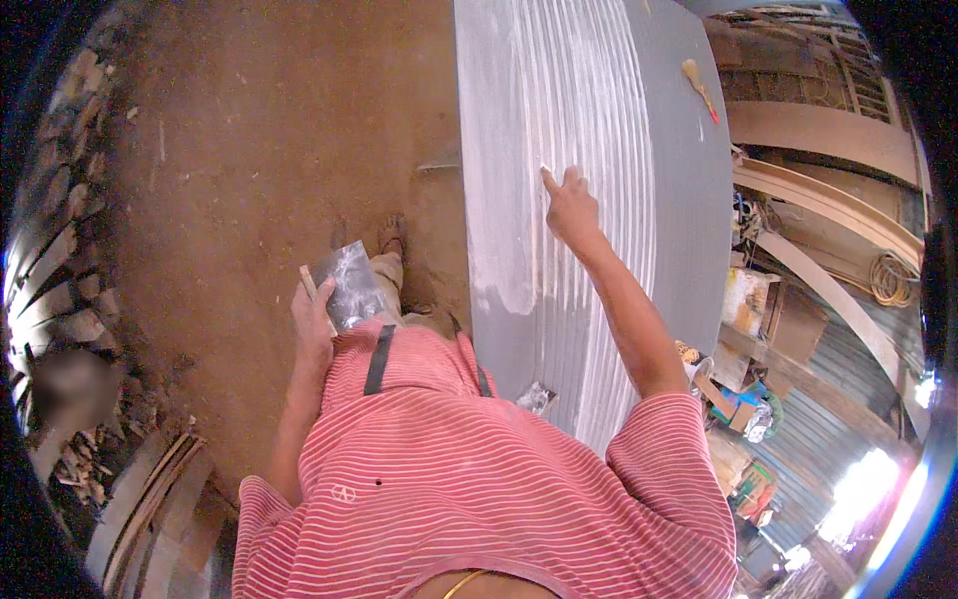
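In my left hand (313, 317) is a flat, shiny metal scraper (351, 290) with a light wooden strip along one edge, held low beside my leg. My fingers wrap that strip. My right hand (572, 208) reaches out over a large grey panel (689, 200), index finger extended to its surface and the other fingers partly curled. Nothing shows in this hand. White paste (504, 200) coats the panel's left part as a smooth band. Beside it run raised parallel grooves (599, 90), streaked white. Whether the fingertip presses or only hovers, I cannot tell.
A brush (701, 88) lies on the panel's far right. A crumpled clear plastic bag (536, 397) sits on its near part. By the right edge is a bucket (699, 367). Boards (838, 205) and a coiled cable (891, 278) stand farther right. Brown ground (249, 150) spreads left, with stacked wood (150, 509).
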### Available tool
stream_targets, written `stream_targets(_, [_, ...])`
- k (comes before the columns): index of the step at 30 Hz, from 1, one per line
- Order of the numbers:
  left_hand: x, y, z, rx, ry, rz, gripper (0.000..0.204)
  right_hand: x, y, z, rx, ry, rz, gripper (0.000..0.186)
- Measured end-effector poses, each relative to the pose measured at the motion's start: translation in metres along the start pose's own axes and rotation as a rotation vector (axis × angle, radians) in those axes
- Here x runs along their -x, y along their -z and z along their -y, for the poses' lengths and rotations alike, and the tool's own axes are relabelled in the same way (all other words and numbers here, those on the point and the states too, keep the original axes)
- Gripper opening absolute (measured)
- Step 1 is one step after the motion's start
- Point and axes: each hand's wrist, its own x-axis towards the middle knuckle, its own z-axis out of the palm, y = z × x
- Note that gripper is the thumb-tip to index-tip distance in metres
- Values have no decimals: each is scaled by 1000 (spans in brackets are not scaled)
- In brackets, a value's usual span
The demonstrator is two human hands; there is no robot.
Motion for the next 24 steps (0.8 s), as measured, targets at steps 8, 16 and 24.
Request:
stream_targets(8, [2, -6, -6, 121, -32, -23, 38, 29, -19, 2, 96, 100, -82, 54])
stream_targets(16, [1, -6, 0, 205, -23, -25, 37, 65, -21, 8, 68, 112, 54, 42])
stream_targets(24, [3, -9, -18, 225, 72, 76, 36, -7, -24, -45, -428, 93, -257, 48])
